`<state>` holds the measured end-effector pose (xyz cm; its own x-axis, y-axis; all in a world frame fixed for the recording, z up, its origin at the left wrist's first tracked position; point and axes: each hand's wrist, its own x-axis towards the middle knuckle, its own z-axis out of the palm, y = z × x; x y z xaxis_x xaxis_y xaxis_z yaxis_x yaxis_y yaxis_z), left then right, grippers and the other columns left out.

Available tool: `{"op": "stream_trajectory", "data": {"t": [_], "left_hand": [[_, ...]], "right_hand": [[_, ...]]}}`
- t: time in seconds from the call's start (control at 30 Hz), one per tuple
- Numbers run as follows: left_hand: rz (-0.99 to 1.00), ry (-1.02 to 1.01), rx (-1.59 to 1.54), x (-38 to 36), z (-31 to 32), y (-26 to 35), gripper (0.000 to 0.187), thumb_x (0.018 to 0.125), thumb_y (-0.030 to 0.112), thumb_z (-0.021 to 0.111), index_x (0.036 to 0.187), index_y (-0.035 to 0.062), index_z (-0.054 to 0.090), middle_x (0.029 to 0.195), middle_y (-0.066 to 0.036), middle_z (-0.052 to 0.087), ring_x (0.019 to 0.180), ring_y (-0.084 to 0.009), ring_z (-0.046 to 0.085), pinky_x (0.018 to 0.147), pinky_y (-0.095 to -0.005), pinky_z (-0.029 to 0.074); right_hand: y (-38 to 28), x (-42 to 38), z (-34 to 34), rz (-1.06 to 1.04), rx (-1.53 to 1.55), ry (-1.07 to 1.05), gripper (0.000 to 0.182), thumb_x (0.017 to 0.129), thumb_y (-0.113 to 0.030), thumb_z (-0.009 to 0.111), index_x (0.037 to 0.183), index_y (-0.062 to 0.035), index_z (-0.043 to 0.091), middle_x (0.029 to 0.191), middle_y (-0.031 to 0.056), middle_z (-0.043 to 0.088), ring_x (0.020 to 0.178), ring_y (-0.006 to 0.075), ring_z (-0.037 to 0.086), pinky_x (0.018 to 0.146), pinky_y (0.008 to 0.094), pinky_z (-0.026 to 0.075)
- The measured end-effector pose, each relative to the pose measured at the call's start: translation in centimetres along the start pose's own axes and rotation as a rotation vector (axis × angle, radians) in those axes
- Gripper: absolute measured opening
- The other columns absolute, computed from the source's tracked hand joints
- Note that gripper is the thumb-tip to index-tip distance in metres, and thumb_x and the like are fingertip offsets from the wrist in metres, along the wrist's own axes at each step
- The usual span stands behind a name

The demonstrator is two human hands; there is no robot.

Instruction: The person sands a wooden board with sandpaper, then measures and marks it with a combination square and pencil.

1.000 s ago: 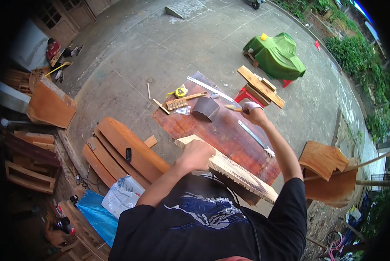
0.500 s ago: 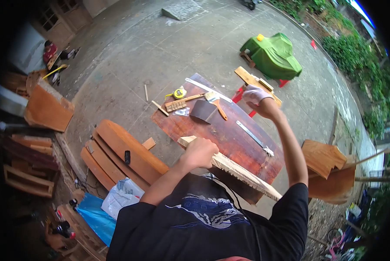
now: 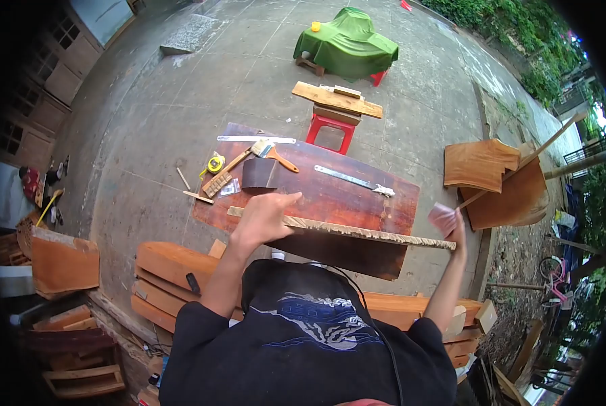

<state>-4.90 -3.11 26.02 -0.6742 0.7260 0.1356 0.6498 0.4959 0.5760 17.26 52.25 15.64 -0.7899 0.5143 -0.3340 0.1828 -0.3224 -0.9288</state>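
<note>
A wooden board (image 3: 357,232) with a pale, rough sawn edge stands on edge before my body, its dark face toward me. My left hand (image 3: 262,218) straddles its left part, thumb on the near side and index finger stretched out over the far side. Just past the right end of the board, my right hand (image 3: 457,233) grips a folded pale pink piece (image 3: 443,218), cloth or paper-like. Behind the board lies a reddish-brown panel (image 3: 364,169), bearing a curled dark sheet (image 3: 259,173), a paintbrush (image 3: 276,155) and a metal ruler (image 3: 343,177).
A yellow tape measure (image 3: 215,163) and a wooden-handled brush (image 3: 225,174) lie at the panel's left. Beyond stands a red stool (image 3: 332,128) carrying a plank (image 3: 337,100). A green-draped object (image 3: 347,44) is farther back. Curved wooden pieces (image 3: 174,264) lie near my left side.
My right hand has come down from above the panel to the board's right end with the pink piece. My left index finger has stretched out. The view has turned rightward.
</note>
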Motion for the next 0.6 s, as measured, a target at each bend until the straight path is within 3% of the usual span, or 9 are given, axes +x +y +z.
{"op": "stream_trajectory", "data": {"t": [0.1,0.17,0.2,0.23,0.3,0.33,0.43,0.5,0.6], "left_hand": [[0.031,0.125,0.054,-0.3,-1.8,-0.6,0.087,0.063,0.045,0.1,0.133,0.0009,0.071,0.129,-0.021,0.074,0.125,-0.0399,0.067,0.109,-0.0468,0.052],[0.011,0.254,0.055,-0.7,-3.1,-1.7,0.088,0.064,0.047,0.1,0.133,0.0005,0.071,0.133,-0.02,0.073,0.132,-0.0394,0.065,0.114,-0.0485,0.049],[-0.061,0.311,-0.072,-1.3,-3.1,-2.5,0.085,0.072,0.053,0.095,0.135,0.0017,0.07,0.137,-0.02,0.072,0.137,-0.038,0.062,0.116,-0.0492,0.048],[-0.045,0.385,-0.036,-1.8,-3.3,-3.2,0.082,0.079,0.058,0.087,0.135,0.0005,0.07,0.137,-0.02,0.071,0.136,-0.0376,0.063,0.116,-0.0489,0.048],[-0.014,0.542,0.031,-2.6,-3.4,-4.7,0.08,0.093,0.066,0.072,0.135,-0.002,0.069,0.138,-0.022,0.071,0.133,-0.0369,0.064,0.116,-0.0483,0.049],[-0.076,0.603,-0.211,-3.1,-2.7,-5.8,0.081,0.098,0.068,0.06,0.133,-0.0037,0.069,0.136,-0.022,0.071,0.132,-0.0366,0.065,0.115,-0.0471,0.049],[-0.252,0.696,-0.883,-5.3,0.0,-9.6,0.091,0.108,0.072,0.03,0.127,-0.0079,0.07,0.129,-0.024,0.074,0.128,-0.035,0.068,0.111,-0.0437,0.052],[-0.334,0.67,-1.251,-6.7,1.1,-11.4,0.096,0.11,0.07,0.018,0.122,-0.0095,0.071,0.123,-0.026,0.075,0.125,-0.0331,0.069,0.108,-0.0416,0.054],[-0.413,0.589,-1.283,-8.3,4.4,-12.5,0.096,0.109,0.073,0.017,0.113,-0.0061,0.071,0.111,-0.022,0.077,0.113,-0.0297,0.07,0.106,-0.0402,0.05]], "right_hand": [[7.8,-3.1,-1.2,0.063,0.209,0.05,0.077,0.11,-0.066,0.042,0.129,0.0044,0.067,0.118,0.0142,0.075,0.111,0.0225,0.072,0.103,0.0365,0.055],[9.5,-4.4,0.0,-0.124,0.269,0.097,0.085,0.11,-0.069,0.034,0.129,0.0074,0.066,0.117,0.017,0.076,0.112,0.0262,0.072,0.105,0.0413,0.053],[10.6,-4.8,0.3,-0.185,0.324,0.163,0.087,0.111,-0.069,0.032,0.129,0.008,0.066,0.116,0.0173,0.076,0.112,0.0271,0.072,0.105,0.0426,0.053],[11.3,-5.3,1.1,-0.246,0.378,0.232,0.088,0.111,-0.07,0.029,0.129,0.0086,0.066,0.115,0.0175,0.076,0.112,0.0279,0.072,0.105,0.0439,0.052],[13.6,-4.6,1.4,-0.306,0.273,0.421,0.089,0.111,-0.071,0.021,0.113,0.0039,0.07,0.102,0.0159,0.075,0.1,0.029,0.071,0.102,0.0428,0.053],[17.1,-3.0,-0.5,-0.337,0.255,0.503,0.089,0.111,-0.071,0.02,0.106,0.0015,0.07,0.096,0.0153,0.074,0.094,0.0283,0.07,0.1,0.0414,0.053],[17.9,-2.8,0.1,-0.451,0.323,0.505,0.083,0.111,-0.07,0.019,0.077,-0.0076,0.062,0.07,0.0116,0.065,0.068,0.0242,0.061,0.077,0.0413,0.056],[17.5,-2.2,0.6,-0.619,0.405,0.271,0.082,0.111,-0.069,0.02,0.069,-0.0091,0.057,0.063,0.0109,0.061,0.063,0.0227,0.059,0.066,0.0427,0.055],[14.4,-2.1,5.8,-0.566,0.301,0.769,0.042,0.109,-0.047,0.048,0.097,-0.0062,0.049,0.085,0.0134,0.061,0.063,0.023,0.061,0.06,0.0399,0.057]]}}
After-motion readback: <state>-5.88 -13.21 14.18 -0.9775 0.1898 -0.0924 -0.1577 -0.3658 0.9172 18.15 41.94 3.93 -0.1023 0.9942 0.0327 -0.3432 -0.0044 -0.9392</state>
